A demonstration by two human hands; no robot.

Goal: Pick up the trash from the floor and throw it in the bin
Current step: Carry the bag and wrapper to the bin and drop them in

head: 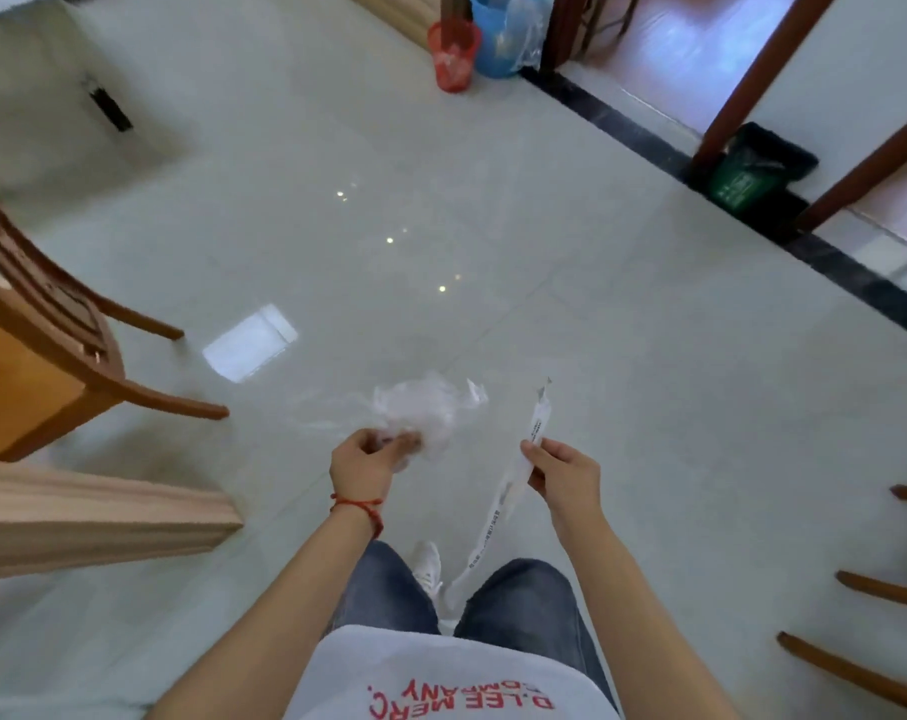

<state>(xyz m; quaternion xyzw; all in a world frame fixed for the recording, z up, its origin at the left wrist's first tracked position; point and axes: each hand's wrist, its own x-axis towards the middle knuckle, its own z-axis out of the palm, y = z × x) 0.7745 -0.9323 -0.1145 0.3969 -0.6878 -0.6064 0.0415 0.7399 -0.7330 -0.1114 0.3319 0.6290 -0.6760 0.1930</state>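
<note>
My left hand grips a crumpled clear plastic bag held above the pale tiled floor. A long white paper strip with printed text is pinched in my right hand; it sticks up past the fingers and dangles down toward my legs. Far ahead stand a small red bin and a blue bin lined with clear plastic. A green bin with a black lid sits at the right, behind a chair leg.
A wooden chair stands at the left, with a wooden ledge below it. Dark chair legs and a black floor strip run along the right. More wooden legs show at the lower right.
</note>
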